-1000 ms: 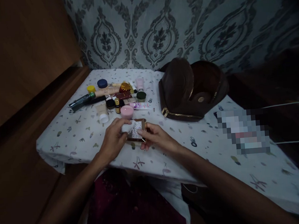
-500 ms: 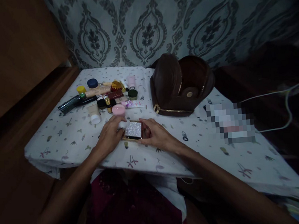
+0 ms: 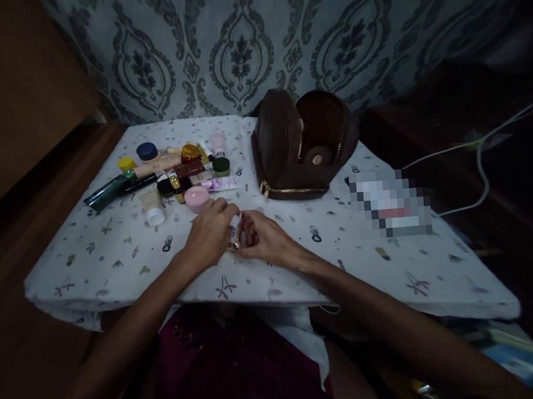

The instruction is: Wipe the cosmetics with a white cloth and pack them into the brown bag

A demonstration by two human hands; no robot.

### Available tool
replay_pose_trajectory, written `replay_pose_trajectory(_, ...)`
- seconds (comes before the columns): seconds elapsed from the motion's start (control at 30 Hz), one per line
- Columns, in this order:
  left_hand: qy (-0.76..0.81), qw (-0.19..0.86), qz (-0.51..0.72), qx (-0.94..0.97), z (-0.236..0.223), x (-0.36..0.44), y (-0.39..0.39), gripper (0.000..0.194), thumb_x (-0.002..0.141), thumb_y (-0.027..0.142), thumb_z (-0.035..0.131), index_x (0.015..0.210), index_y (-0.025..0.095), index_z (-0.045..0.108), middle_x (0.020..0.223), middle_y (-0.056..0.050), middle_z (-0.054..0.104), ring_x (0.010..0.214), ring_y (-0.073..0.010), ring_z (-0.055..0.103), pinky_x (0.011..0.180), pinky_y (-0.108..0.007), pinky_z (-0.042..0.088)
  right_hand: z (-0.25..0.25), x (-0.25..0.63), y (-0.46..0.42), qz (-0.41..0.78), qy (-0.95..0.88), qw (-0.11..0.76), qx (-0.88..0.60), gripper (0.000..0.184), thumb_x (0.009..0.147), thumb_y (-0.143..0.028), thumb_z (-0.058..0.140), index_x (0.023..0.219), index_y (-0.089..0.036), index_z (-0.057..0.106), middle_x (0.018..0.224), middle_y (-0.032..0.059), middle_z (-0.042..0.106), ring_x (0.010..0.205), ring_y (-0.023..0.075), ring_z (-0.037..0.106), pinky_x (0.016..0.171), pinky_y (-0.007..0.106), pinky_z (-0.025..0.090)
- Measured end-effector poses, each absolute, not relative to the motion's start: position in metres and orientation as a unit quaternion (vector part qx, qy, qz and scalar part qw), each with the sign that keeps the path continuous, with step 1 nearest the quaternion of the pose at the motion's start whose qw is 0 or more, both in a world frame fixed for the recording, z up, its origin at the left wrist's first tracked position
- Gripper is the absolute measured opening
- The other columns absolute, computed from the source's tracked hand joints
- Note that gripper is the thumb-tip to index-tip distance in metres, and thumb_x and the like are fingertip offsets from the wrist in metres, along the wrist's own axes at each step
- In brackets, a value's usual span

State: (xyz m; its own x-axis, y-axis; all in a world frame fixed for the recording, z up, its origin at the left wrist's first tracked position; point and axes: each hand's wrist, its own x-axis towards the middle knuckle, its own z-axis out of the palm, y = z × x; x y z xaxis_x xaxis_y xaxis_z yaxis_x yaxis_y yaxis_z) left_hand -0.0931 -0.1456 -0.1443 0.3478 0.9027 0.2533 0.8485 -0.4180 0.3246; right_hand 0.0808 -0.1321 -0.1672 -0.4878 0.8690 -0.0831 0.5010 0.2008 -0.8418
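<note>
My left hand (image 3: 210,233) is closed over a small white wad (image 3: 236,218), perhaps tissue or cotton, pressed on the glittery compact (image 3: 234,238). The compact is square and silver with a gold rim; my left fingers hide most of it. From the right, my right hand (image 3: 269,239) grips the compact's edge between thumb and curled fingers. Just beyond my left knuckles sits a pink jar (image 3: 197,199). A beige tube with a white cap (image 3: 153,207) lies to its left.
Behind are several cosmetics, including a green-black bottle (image 3: 106,192), an amber jar (image 3: 191,153) and a navy lid (image 3: 147,150). A brown zip bag (image 3: 286,155) stands unzipped at back right. A blurred-out object (image 3: 391,202) and white cable (image 3: 481,170) lie right. Patterned cloth (image 3: 369,277) covers the table.
My left hand has slid right across the compact with the white wad, covering its glittery top. My right hand still holds the compact's edge. The whole view has shifted slightly.
</note>
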Motion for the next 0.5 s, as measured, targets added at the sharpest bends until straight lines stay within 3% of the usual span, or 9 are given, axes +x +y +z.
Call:
replay_pose_trajectory(0.13, 0.49, 0.122, 0.201, 0.839, -0.139, -0.087, -0.149, 0.043, 0.069, -0.006, 0.045, 0.098, 0.02, 0.065, 0.097, -0.006, 0.06, 0.095, -0.0254, 0.054, 0.084, -0.04, 0.047, -0.167, 0.082, -0.132, 0.432, -0.747, 0.219, -0.455, 0.052, 0.066, -0.022, 0.075, 0.113, -0.016, 0.053, 0.083, 0.0003, 0.062, 0.071, 0.0163, 0.059, 0.064, 0.03, 0.048)
replay_pose_trajectory(0.3, 0.42, 0.201, 0.189, 0.865, -0.13, -0.098, -0.162, 0.042, 0.071, -0.007, 0.043, 0.096, 0.021, 0.062, 0.103, -0.004, 0.062, 0.101, -0.0232, 0.055, 0.09, -0.04, 0.048, -0.175, 0.084, -0.129, 0.433, -0.746, 0.261, -0.432, 0.066, 0.062, -0.027, 0.081, 0.12, -0.017, 0.051, 0.099, 0.0036, 0.062, 0.08, 0.0168, 0.059, 0.069, 0.031, 0.05)
replay_pose_trajectory(0.5, 0.409, 0.232, 0.156, 0.869, -0.122, -0.124, -0.183, 0.05, 0.069, -0.009, 0.042, 0.102, 0.021, 0.063, 0.11, -0.005, 0.062, 0.111, -0.0228, 0.056, 0.095, -0.038, 0.048, -0.177, 0.084, -0.13, 0.46, -0.738, 0.251, -0.425, 0.063, 0.063, -0.023, 0.079, 0.119, -0.017, 0.051, 0.092, 0.0008, 0.058, 0.072, 0.0135, 0.055, 0.063, 0.028, 0.047)
